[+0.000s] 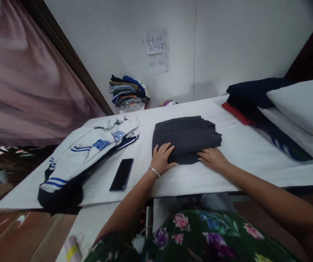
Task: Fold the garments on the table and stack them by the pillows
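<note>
A dark grey folded garment [185, 133] lies on the white-covered table in front of me, its right end ragged with loose fabric edges. My left hand [162, 157] rests on its near left corner, fingers spread and thumb stretched along the near edge. At the near right edge, my right hand [213, 158] touches the cloth with its fingers stretched out; its thumb is not clearly visible. A bracelet [154, 171] circles my left wrist.
To the left, a white and navy jacket [90, 145] lies beside a black phone [121, 174]. Folded clothes [129, 92] are stacked against the wall. Dark, red and white garments [254, 94] are piled on the right. The table's near edge [189, 191] runs in front of my body.
</note>
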{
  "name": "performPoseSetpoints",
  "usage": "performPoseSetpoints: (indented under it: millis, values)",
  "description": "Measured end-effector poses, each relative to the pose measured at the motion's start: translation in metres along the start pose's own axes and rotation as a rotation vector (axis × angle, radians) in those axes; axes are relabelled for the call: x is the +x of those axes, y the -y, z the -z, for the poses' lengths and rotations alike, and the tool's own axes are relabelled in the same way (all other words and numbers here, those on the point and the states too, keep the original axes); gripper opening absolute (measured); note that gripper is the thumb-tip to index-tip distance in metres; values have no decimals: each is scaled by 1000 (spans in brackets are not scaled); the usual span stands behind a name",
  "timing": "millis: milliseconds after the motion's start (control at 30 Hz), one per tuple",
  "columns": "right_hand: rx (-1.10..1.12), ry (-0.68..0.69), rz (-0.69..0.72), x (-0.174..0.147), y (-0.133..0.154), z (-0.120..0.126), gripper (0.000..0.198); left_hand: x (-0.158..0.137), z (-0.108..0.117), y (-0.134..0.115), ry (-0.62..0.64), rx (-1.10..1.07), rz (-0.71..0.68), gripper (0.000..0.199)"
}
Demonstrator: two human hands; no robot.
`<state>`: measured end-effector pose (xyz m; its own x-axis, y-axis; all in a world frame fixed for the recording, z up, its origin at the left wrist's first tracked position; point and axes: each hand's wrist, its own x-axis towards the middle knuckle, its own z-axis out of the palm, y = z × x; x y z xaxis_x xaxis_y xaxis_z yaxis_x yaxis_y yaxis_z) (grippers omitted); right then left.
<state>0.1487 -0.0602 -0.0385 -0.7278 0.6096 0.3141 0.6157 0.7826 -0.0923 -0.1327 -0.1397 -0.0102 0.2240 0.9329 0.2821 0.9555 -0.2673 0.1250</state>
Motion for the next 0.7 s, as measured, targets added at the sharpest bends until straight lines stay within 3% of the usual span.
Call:
performPoseSetpoints:
  millis: [233,400,533,600,700]
  values:
    - [-39,-33,17,-8,15,-2,27,7,-11,-9,69,38,-33,40]
    - [188,-176,178,-12,47,37,31,6,-20,-12,22,49,3,36]
    - [221,-345,201,29,45,66,33,7,-19,-14,16,62,30,35]
    - [156,-309,116,52,26,65,35,6,-18,-14,8,62,36,36]
    - [54,-92,-71,70,-8,40,47,3,-18,-14,6,54,8,36]
